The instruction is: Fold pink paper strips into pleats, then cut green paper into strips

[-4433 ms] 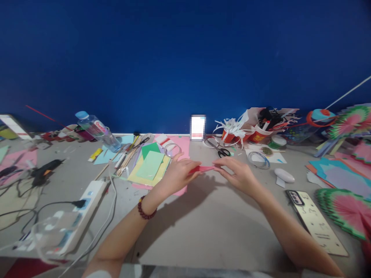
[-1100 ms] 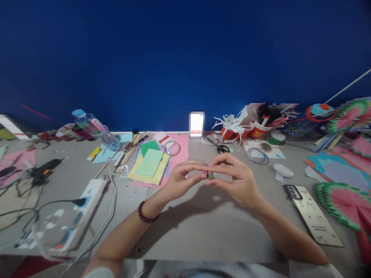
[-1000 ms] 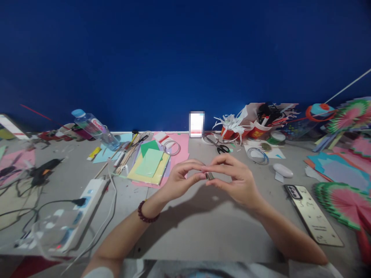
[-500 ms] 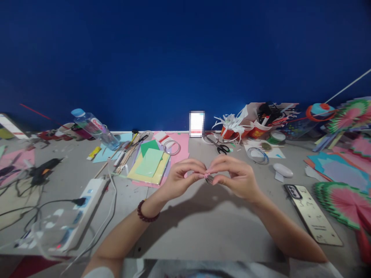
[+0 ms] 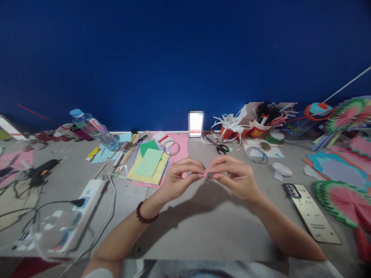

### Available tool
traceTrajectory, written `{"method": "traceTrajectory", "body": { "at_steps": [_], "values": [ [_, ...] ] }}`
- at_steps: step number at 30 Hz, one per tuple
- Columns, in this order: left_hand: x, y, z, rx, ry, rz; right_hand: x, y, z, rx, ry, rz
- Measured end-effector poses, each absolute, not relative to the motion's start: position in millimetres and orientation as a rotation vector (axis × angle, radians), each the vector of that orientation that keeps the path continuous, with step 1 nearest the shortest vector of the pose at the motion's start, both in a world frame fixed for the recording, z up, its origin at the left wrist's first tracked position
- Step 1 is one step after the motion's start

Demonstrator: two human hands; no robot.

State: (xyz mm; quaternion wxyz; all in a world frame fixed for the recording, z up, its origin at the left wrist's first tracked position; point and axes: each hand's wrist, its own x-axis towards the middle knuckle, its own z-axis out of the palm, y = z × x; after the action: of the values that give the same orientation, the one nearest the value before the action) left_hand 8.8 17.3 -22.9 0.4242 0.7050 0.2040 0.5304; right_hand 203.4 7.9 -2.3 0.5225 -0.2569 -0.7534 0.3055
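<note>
My left hand (image 5: 184,178) and my right hand (image 5: 234,175) meet above the middle of the table, thumbs and forefingers pinched. Between their fingertips is a small piece of pink paper (image 5: 207,177) with thin, pale strips or folds fanning out below. Much of it is hidden behind the fingers, so its full shape cannot be made out. Both hands grip it, the left at its left side and the right at its right side. Black-handled scissors (image 5: 222,149) lie on the table just beyond the hands.
Coloured paper sheets (image 5: 148,164) lie left of my hands, near a tilted plastic bottle (image 5: 95,129). A power strip (image 5: 82,216) with cables is at the near left. To the right are a phone (image 5: 314,214), a cup of tools (image 5: 257,129) and pleated paper fans (image 5: 342,202).
The pale strips under the fingertips show more spread out than before. My fingers have shifted slightly on the piece; both hands stay in nearly the same place.
</note>
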Motion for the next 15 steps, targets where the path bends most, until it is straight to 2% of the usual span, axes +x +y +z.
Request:
{"method": "traceTrajectory", "body": {
  "at_steps": [15],
  "values": [
    [10.2, 16.1, -21.2, 1.762, 0.492, 1.343, 202.0, 10.2, -3.7, -0.604, -1.771, 0.789]
  ]
}}
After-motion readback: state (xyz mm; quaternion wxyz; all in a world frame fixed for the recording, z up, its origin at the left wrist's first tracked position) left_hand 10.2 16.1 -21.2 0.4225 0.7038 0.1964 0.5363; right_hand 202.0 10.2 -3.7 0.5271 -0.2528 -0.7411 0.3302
